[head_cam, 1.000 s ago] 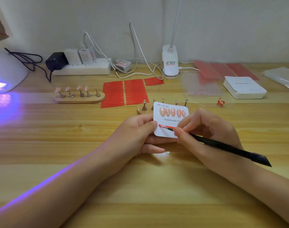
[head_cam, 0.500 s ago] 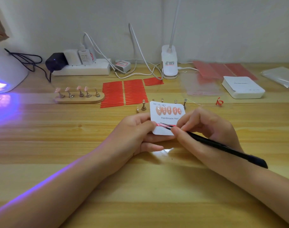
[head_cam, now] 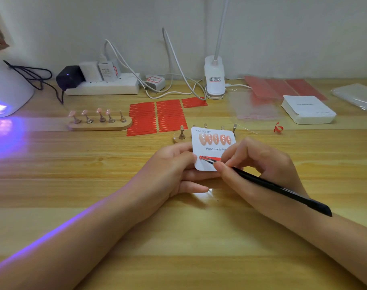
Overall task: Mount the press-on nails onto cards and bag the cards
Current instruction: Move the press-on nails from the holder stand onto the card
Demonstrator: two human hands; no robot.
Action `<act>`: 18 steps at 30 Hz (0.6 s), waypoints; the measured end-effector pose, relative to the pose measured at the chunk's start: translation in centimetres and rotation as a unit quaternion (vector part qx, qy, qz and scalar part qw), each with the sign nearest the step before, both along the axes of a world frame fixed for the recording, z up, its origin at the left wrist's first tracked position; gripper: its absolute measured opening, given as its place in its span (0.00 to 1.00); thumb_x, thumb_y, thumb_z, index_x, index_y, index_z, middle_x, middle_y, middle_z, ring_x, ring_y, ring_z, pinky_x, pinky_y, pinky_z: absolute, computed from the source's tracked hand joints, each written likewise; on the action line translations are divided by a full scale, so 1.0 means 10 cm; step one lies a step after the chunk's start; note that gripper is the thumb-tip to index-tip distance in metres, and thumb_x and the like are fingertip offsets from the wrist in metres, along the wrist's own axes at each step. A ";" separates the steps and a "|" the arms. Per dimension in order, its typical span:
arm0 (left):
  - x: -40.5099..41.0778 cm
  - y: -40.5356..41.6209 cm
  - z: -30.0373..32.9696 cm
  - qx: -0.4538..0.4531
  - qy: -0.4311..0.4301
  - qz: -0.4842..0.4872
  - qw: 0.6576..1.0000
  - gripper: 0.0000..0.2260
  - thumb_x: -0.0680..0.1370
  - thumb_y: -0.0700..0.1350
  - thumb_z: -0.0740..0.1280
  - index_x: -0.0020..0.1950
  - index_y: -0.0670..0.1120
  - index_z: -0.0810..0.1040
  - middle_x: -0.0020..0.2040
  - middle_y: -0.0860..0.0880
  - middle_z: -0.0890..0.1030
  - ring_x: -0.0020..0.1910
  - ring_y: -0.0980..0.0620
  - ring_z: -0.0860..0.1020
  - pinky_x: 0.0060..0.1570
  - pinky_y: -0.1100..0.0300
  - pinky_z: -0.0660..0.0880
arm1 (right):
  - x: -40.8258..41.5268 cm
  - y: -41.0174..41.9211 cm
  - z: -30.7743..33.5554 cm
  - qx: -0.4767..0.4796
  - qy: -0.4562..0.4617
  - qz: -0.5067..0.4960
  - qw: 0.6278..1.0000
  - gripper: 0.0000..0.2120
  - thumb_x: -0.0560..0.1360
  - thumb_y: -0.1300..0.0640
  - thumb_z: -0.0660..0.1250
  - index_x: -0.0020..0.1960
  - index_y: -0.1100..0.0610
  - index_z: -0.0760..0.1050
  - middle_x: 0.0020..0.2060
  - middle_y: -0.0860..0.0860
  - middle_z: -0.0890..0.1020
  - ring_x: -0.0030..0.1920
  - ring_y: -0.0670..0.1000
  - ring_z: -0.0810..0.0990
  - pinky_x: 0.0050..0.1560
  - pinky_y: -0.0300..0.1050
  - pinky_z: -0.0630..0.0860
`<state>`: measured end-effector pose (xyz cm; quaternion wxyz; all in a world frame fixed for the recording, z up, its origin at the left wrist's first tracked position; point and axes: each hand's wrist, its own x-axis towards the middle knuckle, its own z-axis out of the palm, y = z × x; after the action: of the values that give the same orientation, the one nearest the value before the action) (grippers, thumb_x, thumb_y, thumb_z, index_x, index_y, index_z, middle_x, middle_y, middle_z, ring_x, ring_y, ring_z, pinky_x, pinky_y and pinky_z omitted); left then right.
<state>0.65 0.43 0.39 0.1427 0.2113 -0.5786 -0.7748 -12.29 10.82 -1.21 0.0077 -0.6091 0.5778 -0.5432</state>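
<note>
Card (head_cam: pixel 212 152) held above the table (head_cam: pixel 94 185), at centre, between both hands. Left hand (head_cam: pixel 174 170) grips the card's left edge: thumb on the front face, fingers curled behind and below it. Right hand (head_cam: pixel 260 164) sits at the card's right and lower right, pinching black tweezers (head_cam: pixel 268 184) between thumb and forefinger; the handle runs back over the right wrist. Tweezer tips lie on the card's lower left part, at the end of a red strip (head_cam: pixel 209 158) that runs across the card under the printed line "Handmade Na…". Whether the tips clamp the strip or only touch it cannot be told.

Five pink nails (head_cam: pixel 215 139) sit in a row on the upper half of the card, just above the print and well clear of both thumbs. Size boxes are printed along the top edge.

Behind the card, partly hidden by it: a wooden stand (head_cam: pixel 181 138) with bare pegs. Further left, a second stand (head_cam: pixel 99 123) carries four pink nails and one bare peg. Red strip sheets (head_cam: pixel 157 117) lie between the two stands. At right: white box (head_cam: pixel 308 109), clear bags (head_cam: pixel 255 107), small red scrap (head_cam: pixel 278 128). Far left: lit lamp (head_cam: pixel 4 93) casting violet light on the table. At the back, by the wall: power strip (head_cam: pixel 103 86) with plugs.
</note>
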 end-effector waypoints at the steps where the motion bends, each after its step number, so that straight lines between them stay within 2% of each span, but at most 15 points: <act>1: 0.00 0.00 0.00 0.001 0.000 0.002 1.000 0.17 0.79 0.33 0.51 0.52 0.47 0.77 0.46 0.50 0.85 0.45 0.53 0.83 0.29 0.65 0.78 | 0.00 0.00 0.00 -0.001 0.004 0.000 1.000 0.10 0.69 0.64 0.70 0.34 0.57 0.70 0.33 0.51 0.80 0.33 0.43 0.76 0.34 0.40 0.74; 4: 0.00 0.01 0.00 -0.001 -0.003 0.007 1.000 0.16 0.79 0.33 0.51 0.53 0.46 0.77 0.46 0.50 0.85 0.44 0.53 0.83 0.28 0.66 0.78 | -0.01 0.00 -0.02 -0.009 0.030 0.000 1.000 0.10 0.69 0.65 0.69 0.33 0.58 0.70 0.33 0.52 0.79 0.34 0.43 0.75 0.33 0.39 0.74; 12: -0.01 0.02 -0.01 -0.017 -0.007 0.018 1.000 0.17 0.80 0.34 0.51 0.53 0.49 0.77 0.46 0.52 0.84 0.45 0.55 0.83 0.29 0.66 0.77 | -0.01 0.00 -0.04 -0.026 0.085 -0.010 0.996 0.09 0.69 0.68 0.68 0.32 0.63 0.71 0.32 0.54 0.79 0.32 0.50 0.76 0.33 0.42 0.74; 18: -0.01 0.01 0.00 -0.009 -0.004 0.029 1.000 0.16 0.80 0.34 0.51 0.53 0.48 0.75 0.48 0.52 0.84 0.46 0.55 0.83 0.29 0.66 0.77 | -0.03 0.00 -0.03 -0.028 0.045 -0.020 0.998 0.08 0.70 0.68 0.67 0.34 0.64 0.71 0.32 0.55 0.78 0.33 0.52 0.77 0.33 0.44 0.75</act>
<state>0.58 0.57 0.36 0.1647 0.2293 -0.5797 -0.7643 -12.63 10.78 -1.55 -0.0467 -0.6213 0.5743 -0.5311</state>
